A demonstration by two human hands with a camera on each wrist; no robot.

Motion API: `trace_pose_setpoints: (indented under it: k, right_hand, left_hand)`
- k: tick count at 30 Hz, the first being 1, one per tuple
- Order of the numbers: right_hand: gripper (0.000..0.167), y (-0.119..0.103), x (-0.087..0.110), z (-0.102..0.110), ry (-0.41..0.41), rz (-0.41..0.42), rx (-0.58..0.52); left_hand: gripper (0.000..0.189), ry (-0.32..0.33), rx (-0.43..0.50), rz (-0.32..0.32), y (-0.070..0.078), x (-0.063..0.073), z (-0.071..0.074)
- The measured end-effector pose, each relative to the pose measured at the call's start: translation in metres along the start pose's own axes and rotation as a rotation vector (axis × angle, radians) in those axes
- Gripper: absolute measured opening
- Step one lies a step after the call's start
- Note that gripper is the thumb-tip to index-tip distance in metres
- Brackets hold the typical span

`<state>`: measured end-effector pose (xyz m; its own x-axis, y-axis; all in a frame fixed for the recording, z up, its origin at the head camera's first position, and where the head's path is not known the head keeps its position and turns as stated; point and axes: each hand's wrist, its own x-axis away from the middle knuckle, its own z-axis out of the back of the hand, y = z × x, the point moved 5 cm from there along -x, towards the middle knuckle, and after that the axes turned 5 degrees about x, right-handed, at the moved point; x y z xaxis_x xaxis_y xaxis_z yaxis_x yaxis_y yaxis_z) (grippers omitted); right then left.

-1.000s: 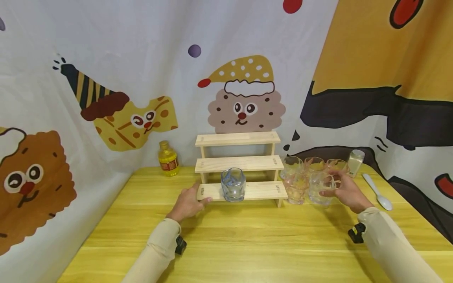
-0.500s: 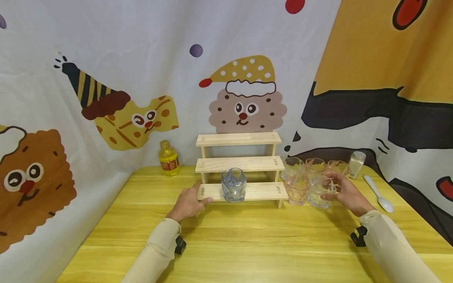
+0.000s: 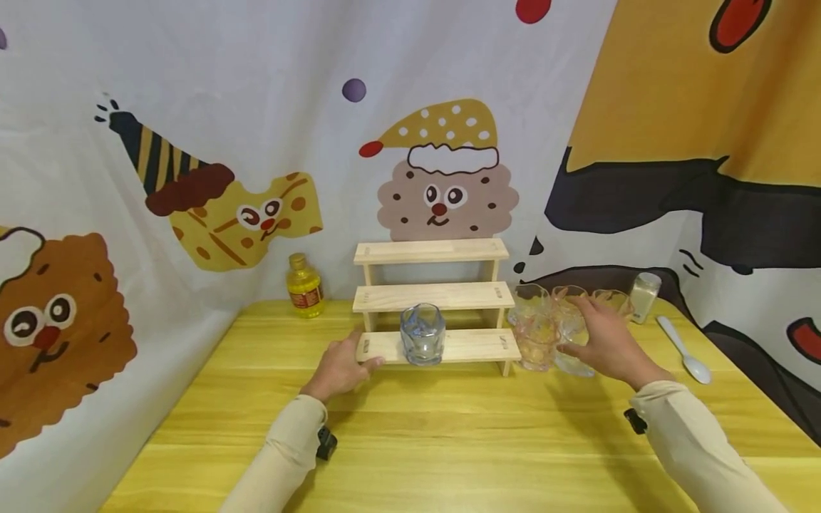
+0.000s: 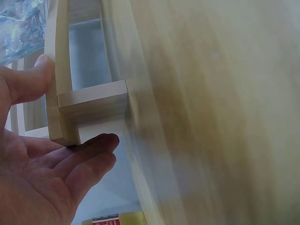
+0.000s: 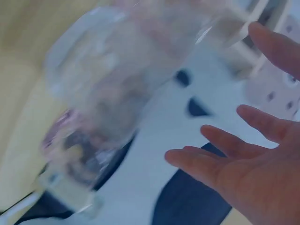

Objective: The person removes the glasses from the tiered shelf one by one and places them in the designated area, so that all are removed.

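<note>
My left hand [image 3: 338, 368] holds the left end of the lowest step of a three-step wooden display rack [image 3: 477, 345]. In the left wrist view its thumb [image 4: 35, 79] lies on the step's edge and the fingers are at the end. A bluish faceted glass [image 3: 423, 338] stands upright on that step. My right hand [image 3: 609, 338] hovers, fingers spread, over a clear glass [image 3: 574, 365] right of the rack, partly hiding it. The right wrist view shows nothing between those fingers. A pinkish glass [image 3: 534, 348] stands beside the clear one.
More clear and pink-tinted glasses [image 3: 531, 298] crowd behind, close to the rack's right side. A lidded jar [image 3: 644, 296] and a white spoon [image 3: 686, 353] lie farther right. A yellow oil bottle [image 3: 304, 288] stands at the back left. A printed curtain [image 3: 256, 71] hangs behind the table.
My right hand has let go of the clear glass and lifted a little, up and to the left. The left hand has stayed at the rack.
</note>
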<state>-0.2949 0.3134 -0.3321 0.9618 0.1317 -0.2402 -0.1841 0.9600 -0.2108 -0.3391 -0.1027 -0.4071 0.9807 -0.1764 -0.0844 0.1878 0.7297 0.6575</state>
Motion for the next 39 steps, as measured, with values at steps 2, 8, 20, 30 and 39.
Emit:
trace_pose_setpoints:
  k: [2, 8, 20, 30, 39]
  right_hand:
    - [0.084, -0.02, 0.0, 0.001, 0.041, 0.045, -0.008]
    - [0.079, -0.059, -0.003, -0.01, 0.077, 0.151, -0.178]
    - [0.075, -0.114, -0.024, -0.058, -0.085, 0.176, -0.723]
    - [0.09, -0.157, -0.044, -0.085, -0.123, 0.048, -0.861]
    - [0.093, -0.172, -0.053, -0.095, -0.105, 0.009, -0.846]
  left_hand:
    - [0.078, 0.011, 0.001, -0.011, 0.0, 0.0, 0.0]
    - [0.074, 0.016, 0.008, -0.029, 0.0, 0.0, 0.0]
    - [0.078, 0.001, 0.001, -0.006, -0.001, -0.004, 0.003]
    - [0.077, 0.002, 0.003, -0.01, 0.001, -0.002, 0.002]
    - [0.076, 0.004, -0.008, 0.002, 0.0, -0.001, 0.001]
